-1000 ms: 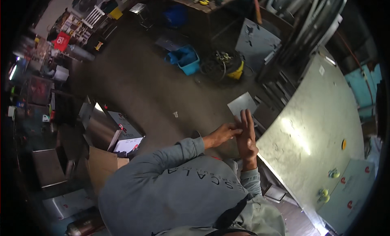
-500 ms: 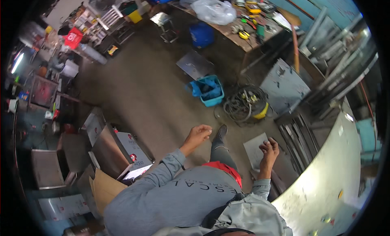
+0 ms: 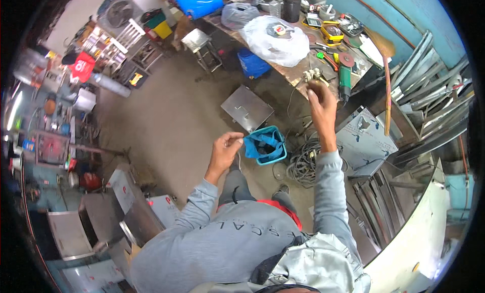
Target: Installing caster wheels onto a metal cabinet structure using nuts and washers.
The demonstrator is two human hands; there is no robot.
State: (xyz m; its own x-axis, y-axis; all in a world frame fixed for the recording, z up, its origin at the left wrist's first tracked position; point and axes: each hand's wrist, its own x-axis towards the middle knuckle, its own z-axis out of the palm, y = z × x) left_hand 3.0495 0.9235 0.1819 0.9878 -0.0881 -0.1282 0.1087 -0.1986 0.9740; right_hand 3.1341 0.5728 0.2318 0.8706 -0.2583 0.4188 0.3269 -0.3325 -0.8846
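My right hand [image 3: 323, 109] stretches forward to the near edge of the workbench [image 3: 288, 73]. Its thumb stands off from the blurred fingers, and I see nothing held. Just beyond the fingertips lie small pale metal fittings [image 3: 314, 75]; whether I touch them is unclear. Right of them rests a green angle grinder [image 3: 345, 77] with a reddish disc. My left hand [image 3: 224, 152] hangs in front of my body with the fingers curled in towards the thumb; anything inside is hidden. Past it on the floor stands a turquoise basket [image 3: 284, 152] holding a blue cloth or bag [image 3: 268, 144].
A metal box [image 3: 247, 109] sits behind the basket. Coiled cables [image 3: 303, 164] lie on the floor to the right, near a film-covered metal panel [image 3: 368, 136]. A broom [image 3: 388, 98] leans at the bench. Sheet-metal cabinets [image 3: 91, 220] stand left, metal lengths [image 3: 419, 81] right.
I have stepped closer to the workbench. My right hand has moved up and forward from beside my body to the bench edge. The left hand has shifted slightly left and stays curled.
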